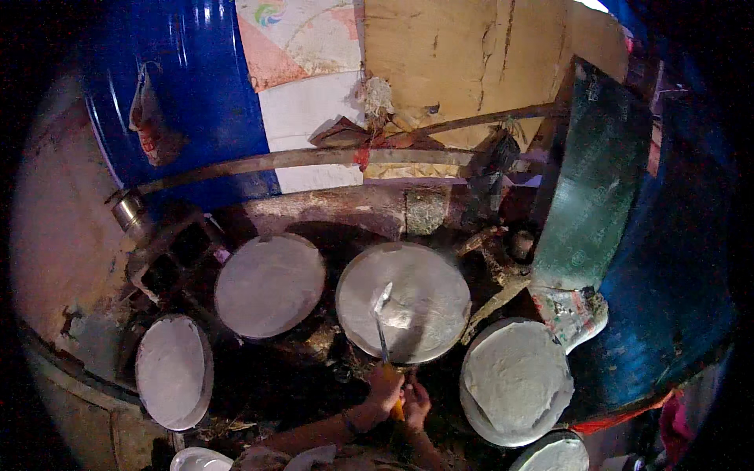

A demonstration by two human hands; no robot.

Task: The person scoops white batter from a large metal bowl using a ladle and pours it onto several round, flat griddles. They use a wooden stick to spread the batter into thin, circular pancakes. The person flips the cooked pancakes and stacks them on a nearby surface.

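My left hand (384, 390) grips the orange handle of a trowel-like tool (382, 338) with a thin metal shaft. The tool's narrow, bright blade lies over a round grey disc (427, 294) in front of me, near its middle. A shiny, wet-looking patch shows beside the blade. Close against the handle's lower end is my right hand (417, 405), fingers curled; whether it holds the handle is hard to see. To the left lies another round disc (271, 288) with a smooth pale surface. On the right a round pan (471, 406) carries a rough white layer.
A pale oval-looking disc (172, 374) stands far left, and a white bowl (200, 460) at the bottom edge. Another white-topped disc (556, 456) sits lower right. A green panel (595, 194) leans at right; a wooden pole (265, 162) crosses behind. Dark hollow blocks (177, 259) stand left.
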